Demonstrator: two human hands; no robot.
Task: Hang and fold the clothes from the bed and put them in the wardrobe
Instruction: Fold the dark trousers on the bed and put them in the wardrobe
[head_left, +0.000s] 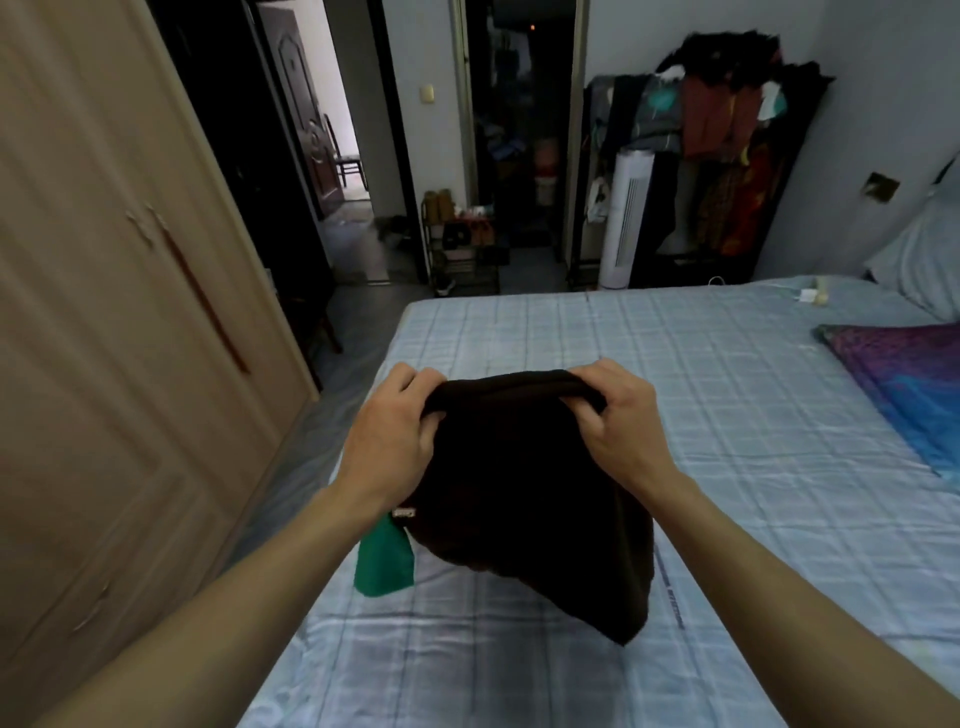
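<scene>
A dark brown garment (524, 499) hangs above the bed (675, 415), held up by its top edge. My left hand (389, 431) grips the left end of that edge and my right hand (618, 415) grips the right end. The cloth droops down toward me, with a small label at its lower left. A green garment (384, 564) lies on the bed partly under the dark one. The beige wardrobe (104, 312) stands at the left with its doors closed.
A purple and blue cloth (904, 379) lies at the bed's right side, with a pillow (919, 260) behind it. A loaded clothes rack (727, 156), a white tower fan (626, 218) and a shoe shelf (462, 244) stand beyond the bed. A narrow floor strip (311, 457) separates bed and wardrobe.
</scene>
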